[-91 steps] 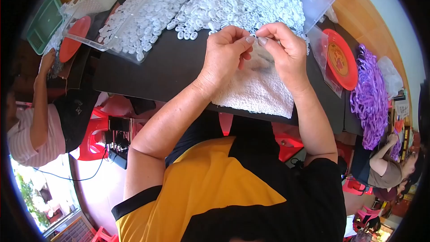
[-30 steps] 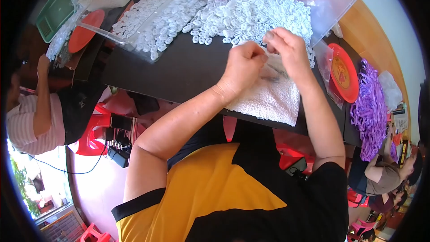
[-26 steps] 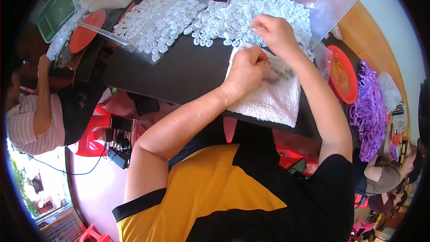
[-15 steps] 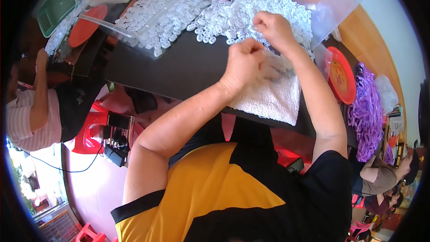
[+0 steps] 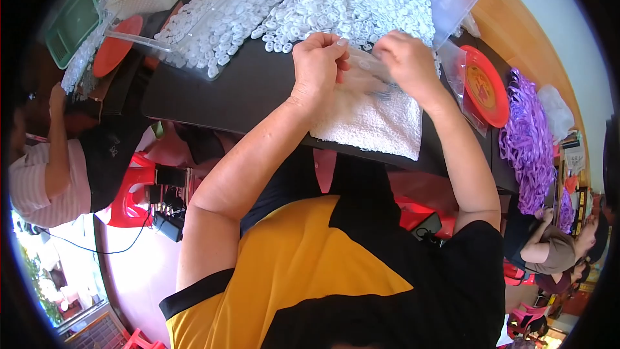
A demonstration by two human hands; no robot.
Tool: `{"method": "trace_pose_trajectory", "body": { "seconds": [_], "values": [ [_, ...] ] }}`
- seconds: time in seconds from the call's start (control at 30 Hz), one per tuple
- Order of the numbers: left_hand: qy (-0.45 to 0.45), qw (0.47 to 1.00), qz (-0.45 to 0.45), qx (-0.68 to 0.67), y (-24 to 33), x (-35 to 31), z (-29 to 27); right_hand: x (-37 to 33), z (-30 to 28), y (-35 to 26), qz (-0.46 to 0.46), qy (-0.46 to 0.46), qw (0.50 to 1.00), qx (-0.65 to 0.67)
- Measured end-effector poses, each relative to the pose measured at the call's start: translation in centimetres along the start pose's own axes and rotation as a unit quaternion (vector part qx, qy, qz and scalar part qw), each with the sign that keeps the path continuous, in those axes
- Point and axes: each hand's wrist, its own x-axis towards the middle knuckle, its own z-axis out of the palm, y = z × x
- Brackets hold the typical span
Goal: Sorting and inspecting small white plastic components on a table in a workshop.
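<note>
A thin clear plastic bag (image 5: pixel 363 72) hangs from my left hand (image 5: pixel 316 68), whose thumb and fingers pinch its upper edge. My right hand (image 5: pixel 408 68) is at the other side of the bag's top, its fingers curled together and slightly blurred; what they hold, if anything, is hidden. Below both hands a white terry towel (image 5: pixel 371 126) lies at the table's front edge. Just beyond them spreads a heap of small white oval plastic pieces (image 5: pixel 336 16) with holes, spilling from a clear plastic bin (image 5: pixel 455 0) lying on its side.
Another clear bin (image 5: pixel 145 42) of white pieces lies at left on the dark table (image 5: pixel 213 100). A red plate (image 5: pixel 484 87) and purple ribbons (image 5: pixel 529 142) are at right. A co-worker's arm (image 5: pixel 57 148) is at far left, near a green tray (image 5: pixel 77 22) and a red plate (image 5: pixel 118 45).
My right hand has come down from the white heap to the bag's top. My left hand remains pinched on the bag. The whole view has shifted slightly.
</note>
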Motion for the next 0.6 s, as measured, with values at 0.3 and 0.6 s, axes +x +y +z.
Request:
{"method": "trace_pose_trajectory", "body": {
  "seconds": [0.3, 0.6],
  "values": [
    [-0.029, 0.997, 0.049, 0.046, -0.6, 0.0, 0.4, -1.0, 2.1, -0.6, -0.062, -0.028, 0.997, -0.022],
    [-0.059, 0.992, 0.095, 0.06, -0.3, -0.9, 0.7, -0.6, -0.8, -0.2, 0.26, 0.013, 0.839, 0.478]
  ]
}}
